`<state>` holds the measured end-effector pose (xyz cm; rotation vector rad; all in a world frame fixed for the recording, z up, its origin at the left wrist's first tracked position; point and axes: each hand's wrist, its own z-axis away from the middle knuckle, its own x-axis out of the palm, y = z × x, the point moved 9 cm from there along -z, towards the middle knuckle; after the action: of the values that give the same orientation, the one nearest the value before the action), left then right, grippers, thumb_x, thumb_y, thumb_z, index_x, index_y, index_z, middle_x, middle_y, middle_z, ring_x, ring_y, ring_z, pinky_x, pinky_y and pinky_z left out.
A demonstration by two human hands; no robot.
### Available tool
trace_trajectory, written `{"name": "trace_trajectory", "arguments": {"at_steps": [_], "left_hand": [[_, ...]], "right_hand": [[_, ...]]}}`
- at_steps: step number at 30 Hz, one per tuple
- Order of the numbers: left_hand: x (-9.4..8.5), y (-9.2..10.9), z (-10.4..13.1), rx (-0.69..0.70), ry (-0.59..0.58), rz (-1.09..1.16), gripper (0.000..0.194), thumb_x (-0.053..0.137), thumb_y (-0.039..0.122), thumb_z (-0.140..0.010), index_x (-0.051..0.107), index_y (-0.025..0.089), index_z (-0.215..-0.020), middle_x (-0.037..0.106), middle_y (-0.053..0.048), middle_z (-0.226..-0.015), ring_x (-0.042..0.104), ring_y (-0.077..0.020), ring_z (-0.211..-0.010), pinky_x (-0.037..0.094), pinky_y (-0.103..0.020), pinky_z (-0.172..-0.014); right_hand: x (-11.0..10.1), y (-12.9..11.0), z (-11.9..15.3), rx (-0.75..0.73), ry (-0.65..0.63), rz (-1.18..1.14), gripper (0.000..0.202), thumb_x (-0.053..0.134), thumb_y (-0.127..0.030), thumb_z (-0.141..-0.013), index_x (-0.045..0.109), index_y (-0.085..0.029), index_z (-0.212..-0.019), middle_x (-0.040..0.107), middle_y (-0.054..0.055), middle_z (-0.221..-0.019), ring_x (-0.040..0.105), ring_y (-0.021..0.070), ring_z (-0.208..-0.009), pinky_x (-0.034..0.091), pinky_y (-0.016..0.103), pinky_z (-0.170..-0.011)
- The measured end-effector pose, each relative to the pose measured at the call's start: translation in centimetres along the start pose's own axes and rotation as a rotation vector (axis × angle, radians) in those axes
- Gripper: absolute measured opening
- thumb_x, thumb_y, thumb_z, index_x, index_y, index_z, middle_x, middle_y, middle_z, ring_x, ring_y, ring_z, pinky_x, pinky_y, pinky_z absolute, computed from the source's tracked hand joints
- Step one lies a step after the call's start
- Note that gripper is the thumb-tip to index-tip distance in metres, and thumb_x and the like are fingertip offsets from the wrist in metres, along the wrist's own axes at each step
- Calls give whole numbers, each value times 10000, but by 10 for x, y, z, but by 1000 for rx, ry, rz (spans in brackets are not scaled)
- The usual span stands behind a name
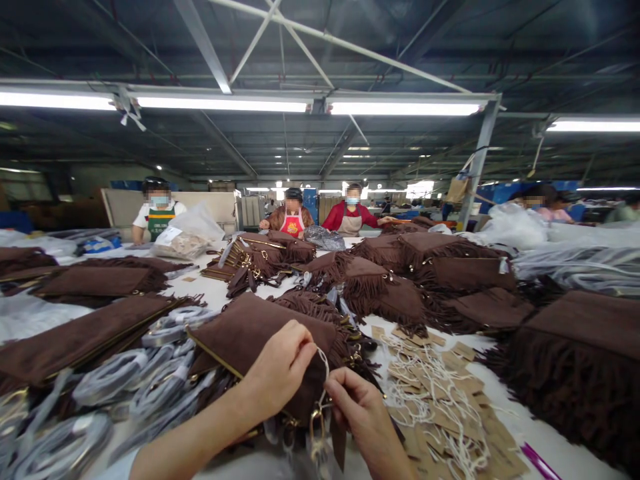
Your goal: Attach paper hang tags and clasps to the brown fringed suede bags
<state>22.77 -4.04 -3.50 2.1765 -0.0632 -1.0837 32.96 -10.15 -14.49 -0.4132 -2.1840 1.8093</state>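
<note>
In the middle of the head view, my left hand [287,363] is closed on one end of a white string [323,363]. My right hand [357,407] pinches the same string lower down, so it forms a loop between the two. A gold clasp [317,420] hangs just under the string, beside my right fingers. Behind my hands lies a dark brown fringed bag [250,327] with a gold zipper along its left edge. Whether a tag hangs on the string is hidden by my right hand.
Brown card tags with white strings [440,400] lie spread at the right, near a purple pen-like object [540,461]. Plastic-wrapped coiled straps [113,377] cover the left. More fringed bags [585,347] are piled around. Several people [350,217] sit across the table.
</note>
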Motion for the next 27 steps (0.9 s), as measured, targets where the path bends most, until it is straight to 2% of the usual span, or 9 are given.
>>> {"name": "trace_trajectory", "arguments": {"at_steps": [4, 7, 12, 15, 17, 19, 21, 24, 27], "left_hand": [[23, -13, 20, -74, -195, -54, 99, 615, 180, -725, 614, 165, -627, 601, 9, -711, 517, -127, -666, 330, -246, -606], [33, -22, 24, -105, -182, -35, 142, 620, 202, -726, 623, 161, -590, 607, 13, -694, 514, -118, -648, 320, -236, -587], [40, -29, 20, -127, -213, 169, 155, 556, 181, -703, 569, 147, -552, 548, 24, -629, 478, -102, -600, 314, -221, -544], [42, -42, 17, -240, -257, 312, 129, 559, 232, -667, 568, 148, -570, 526, 25, -561, 462, -104, -539, 304, -220, -503], [46, -52, 16, -366, -295, 429, 150, 591, 296, -644, 590, 149, -615, 496, 39, -489, 391, -88, -451, 242, -220, -451], [51, -55, 15, -460, -338, 583, 170, 624, 311, -604, 600, 147, -645, 487, 46, -469, 329, -70, -412, 183, -221, -428], [55, -52, 13, -516, -371, 774, 154, 624, 281, -556, 570, 154, -623, 507, 35, -505, 352, -70, -430, 185, -220, -429], [61, -45, 13, -550, -430, 1011, 147, 596, 259, -514, 521, 162, -596, 568, -3, -580, 481, -102, -527, 316, -221, -495], [66, -42, 14, -558, -478, 1160, 162, 621, 254, -531, 538, 153, -628, 621, -26, -622, 543, -123, -578, 394, -243, -590]], "right_hand": [[0, -1, 0, -70, 28, 30, 430, 614, -591, -797, 555, -180, -688, 393, -66, -545, 344, 100, -516, 277, 239, -507], [1, -9, 0, -140, 51, 65, 377, 593, -527, -829, 558, -185, -674, 403, -56, -577, 368, 111, -543, 303, 247, -532], [-3, -10, 1, -176, 80, 148, 325, 544, -476, -864, 549, -195, -701, 411, -55, -579, 396, 121, -549, 322, 256, -550], [-4, -2, 1, -126, 91, 162, 345, 504, -506, -875, 523, -199, -719, 421, -58, -562, 413, 124, -536, 330, 256, -541], [-1, 2, 0, -86, 79, 166, 360, 497, -523, -870, 506, -200, -712, 436, -56, -545, 434, 127, -525, 343, 258, -540], [6, 5, -1, -45, 12, 129, 363, 501, -533, -861, 494, -200, -715, 450, -54, -546, 455, 126, -514, 355, 257, -533], [15, 3, 0, -12, -90, 49, 320, 553, -502, -829, 492, -198, -750, 472, -52, -612, 460, 112, -524, 361, 242, -521], [22, 1, 5, 77, -267, -61, 297, 688, -388, -707, 492, -203, -833, 502, -51, -751, 397, 70, -524, 296, 199, -468], [24, -5, 15, 174, -455, -176, 360, 739, -273, -609, 484, -200, -852, 548, -41, -790, 410, 62, -572, 291, 183, -522]]}}
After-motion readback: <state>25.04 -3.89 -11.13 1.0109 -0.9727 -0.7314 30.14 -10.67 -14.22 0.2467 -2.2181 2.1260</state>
